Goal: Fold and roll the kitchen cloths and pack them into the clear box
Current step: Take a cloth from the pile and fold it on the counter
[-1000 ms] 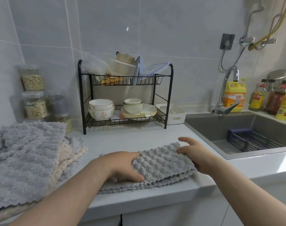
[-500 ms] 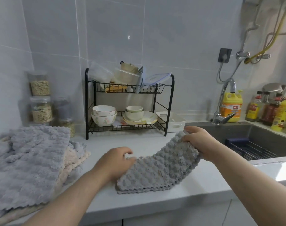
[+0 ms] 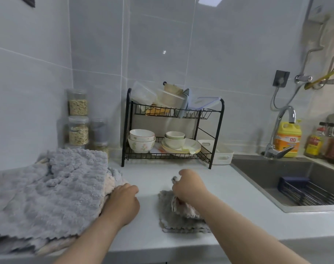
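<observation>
Grip on folded grey textured cloth [image 3: 169, 214] by right hand [image 3: 189, 185], bottom centre, left hand [image 3: 122, 201] curled against grey fluffy cloth pile [image 3: 48, 187] lower left, hold unclear

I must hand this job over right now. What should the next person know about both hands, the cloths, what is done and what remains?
Left hand: at the right edge of the cloth pile, fingers curled; whether it grips a cloth is hidden.
Right hand: grips the grey cloth, which lies partly folded on the counter beside the pile.
Done: only this one cloth is partly folded; it is not rolled.
Left: finish and roll it, do the pile, pack everything. Clear containers sit on top of the black rack; no cloth shows in them.
</observation>
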Demonstrator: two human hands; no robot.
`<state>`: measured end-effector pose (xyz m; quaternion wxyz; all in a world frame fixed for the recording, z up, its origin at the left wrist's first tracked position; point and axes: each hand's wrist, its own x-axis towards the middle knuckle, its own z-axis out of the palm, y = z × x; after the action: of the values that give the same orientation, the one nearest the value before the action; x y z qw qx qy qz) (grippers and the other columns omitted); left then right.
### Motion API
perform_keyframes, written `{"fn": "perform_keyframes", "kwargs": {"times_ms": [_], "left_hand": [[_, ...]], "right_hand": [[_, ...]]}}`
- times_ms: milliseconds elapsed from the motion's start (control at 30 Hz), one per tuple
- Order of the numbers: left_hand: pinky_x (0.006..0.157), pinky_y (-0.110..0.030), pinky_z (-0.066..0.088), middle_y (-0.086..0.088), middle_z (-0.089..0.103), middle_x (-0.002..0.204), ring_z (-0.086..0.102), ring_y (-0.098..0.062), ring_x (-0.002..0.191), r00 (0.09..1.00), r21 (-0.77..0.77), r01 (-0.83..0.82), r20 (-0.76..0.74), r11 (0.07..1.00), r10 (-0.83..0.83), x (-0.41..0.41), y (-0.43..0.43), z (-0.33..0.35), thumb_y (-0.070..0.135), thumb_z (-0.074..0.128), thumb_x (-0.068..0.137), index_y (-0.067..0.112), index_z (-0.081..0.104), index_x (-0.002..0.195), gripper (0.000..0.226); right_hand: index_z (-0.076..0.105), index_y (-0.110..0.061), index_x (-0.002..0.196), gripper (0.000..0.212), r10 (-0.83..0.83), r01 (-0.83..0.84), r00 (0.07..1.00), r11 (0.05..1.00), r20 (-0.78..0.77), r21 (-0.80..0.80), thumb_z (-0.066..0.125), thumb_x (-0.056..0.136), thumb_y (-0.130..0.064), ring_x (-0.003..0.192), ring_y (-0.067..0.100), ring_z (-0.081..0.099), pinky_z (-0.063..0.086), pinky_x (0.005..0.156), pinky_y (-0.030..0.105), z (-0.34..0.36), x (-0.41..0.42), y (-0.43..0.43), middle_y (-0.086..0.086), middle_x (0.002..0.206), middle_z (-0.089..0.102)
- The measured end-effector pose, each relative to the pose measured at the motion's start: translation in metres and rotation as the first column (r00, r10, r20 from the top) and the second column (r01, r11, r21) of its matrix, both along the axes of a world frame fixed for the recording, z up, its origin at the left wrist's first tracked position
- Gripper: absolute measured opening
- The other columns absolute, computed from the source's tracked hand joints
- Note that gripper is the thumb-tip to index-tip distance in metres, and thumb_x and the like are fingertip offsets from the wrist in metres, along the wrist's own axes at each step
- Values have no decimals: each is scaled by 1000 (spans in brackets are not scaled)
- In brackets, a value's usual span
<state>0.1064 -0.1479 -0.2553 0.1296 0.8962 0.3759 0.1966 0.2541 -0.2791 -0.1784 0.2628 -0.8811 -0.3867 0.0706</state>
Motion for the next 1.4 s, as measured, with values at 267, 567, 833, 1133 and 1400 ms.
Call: {"fn": "perform_keyframes", "kwargs": {"times_ms": [267,567,833,1133,1400], "left_hand": [[87,-36,41,3,52,110,44,-21,105,1000,-2,-7,-6,1000,7,2,0,1,9,36,83,23,56,99,29],[85,-33,39,6,46,99,41,-18,97,1000,0,18,-1,1000,-18,2,1,-2,7,36,83,25,45,87,21],[114,-21,11,25,20,148,14,1,143,928,15,344,151,939,-342,19,-36,18,36,33,102,29,30,149,47],[119,-31,-3,11,-13,160,-14,-7,146,836,21,463,-343,886,-428,40,-53,10,68,16,92,27,-6,153,77],[116,-32,25,10,30,153,30,-9,139,916,-216,392,179,894,-359,64,-36,44,30,66,86,23,23,152,79]], "right_hand": [[57,-8,99,23,252,-202,931,959,263,-201,45,93,-26,107,29,52,42,86,32,-44,-38,0,15,113,57],[65,-26,120,30,269,-271,962,936,38,225,49,95,-20,70,-4,55,41,66,10,-24,-25,-49,-14,88,63],[44,-12,141,41,260,-256,947,965,190,-46,37,103,-26,139,18,32,22,107,20,-32,31,-66,7,151,36],[53,-13,103,47,24,-6,981,996,192,-93,35,94,-55,117,27,49,37,98,35,-63,42,-71,9,118,55],[60,-21,91,20,205,-125,962,920,-183,372,69,75,-13,78,14,62,52,72,35,-37,49,-71,-2,85,67]]}}
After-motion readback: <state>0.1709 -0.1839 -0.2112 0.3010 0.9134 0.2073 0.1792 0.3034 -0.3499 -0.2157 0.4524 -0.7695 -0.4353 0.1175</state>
